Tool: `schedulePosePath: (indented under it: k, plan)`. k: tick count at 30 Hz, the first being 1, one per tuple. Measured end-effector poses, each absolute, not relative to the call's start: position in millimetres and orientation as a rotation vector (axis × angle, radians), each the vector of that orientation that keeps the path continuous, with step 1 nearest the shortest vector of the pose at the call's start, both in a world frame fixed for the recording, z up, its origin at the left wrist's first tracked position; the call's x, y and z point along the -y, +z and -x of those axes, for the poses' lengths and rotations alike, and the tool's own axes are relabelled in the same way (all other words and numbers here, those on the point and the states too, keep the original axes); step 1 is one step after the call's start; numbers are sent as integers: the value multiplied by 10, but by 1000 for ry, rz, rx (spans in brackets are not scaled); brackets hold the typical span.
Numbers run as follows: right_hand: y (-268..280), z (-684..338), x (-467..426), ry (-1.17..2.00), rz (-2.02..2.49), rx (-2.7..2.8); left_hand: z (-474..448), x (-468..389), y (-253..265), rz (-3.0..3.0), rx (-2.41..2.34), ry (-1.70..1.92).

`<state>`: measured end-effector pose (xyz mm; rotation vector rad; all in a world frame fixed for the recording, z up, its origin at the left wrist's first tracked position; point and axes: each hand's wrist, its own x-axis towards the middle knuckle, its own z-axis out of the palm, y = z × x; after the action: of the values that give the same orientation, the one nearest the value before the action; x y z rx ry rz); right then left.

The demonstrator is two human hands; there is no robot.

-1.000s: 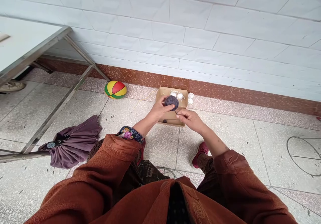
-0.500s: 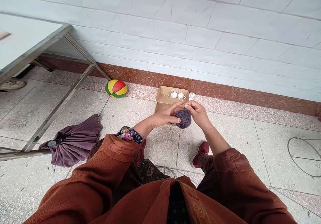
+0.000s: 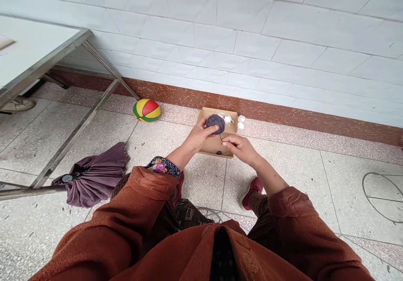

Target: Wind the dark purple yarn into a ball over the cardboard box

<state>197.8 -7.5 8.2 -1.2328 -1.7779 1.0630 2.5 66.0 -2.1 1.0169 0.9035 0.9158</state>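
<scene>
My left hand (image 3: 201,135) is closed around a dark purple ball of yarn (image 3: 215,124), thumb on its near side. A single strand runs from the ball to my right hand (image 3: 241,147), whose thumb and fingers pinch it just to the right. Below both hands a cardboard box (image 3: 208,146) stands open on the floor. White yarn balls (image 3: 228,119) lie in its far part, partly covered by the dark ball. In the near part sits a small dark ball (image 3: 219,152).
Beside the box are small white balls (image 3: 241,122). A colourful ball (image 3: 147,110) rests by the wall to the left. Nearer are a folded purple umbrella (image 3: 94,174) and a metal-legged table (image 3: 47,58). A wire ring (image 3: 365,193) lies far right.
The yarn ball has moved up and left in my left hand, uncovering the near part of the box. My right hand has shifted down and left, with the strand now stretched between.
</scene>
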Motion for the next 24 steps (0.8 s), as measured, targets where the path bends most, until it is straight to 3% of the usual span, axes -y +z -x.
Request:
schedulePosePath:
  k: [7, 13, 18, 24]
  plan:
    - [214, -2164, 54, 1059, 1208, 1443, -103, -595, -94, -1599, -873, 718]
    - [153, -2266, -19, 830, 1347, 1426, -141, -491, -20, -1425, -484, 467]
    - [30, -2277, -45, 817, 1429, 1514, -153, -468, 107, -1254, -330, 553]
    - [-166, -2185, -23, 860, 1501, 1696, -90, -510, 64, -1132, -468, 673]
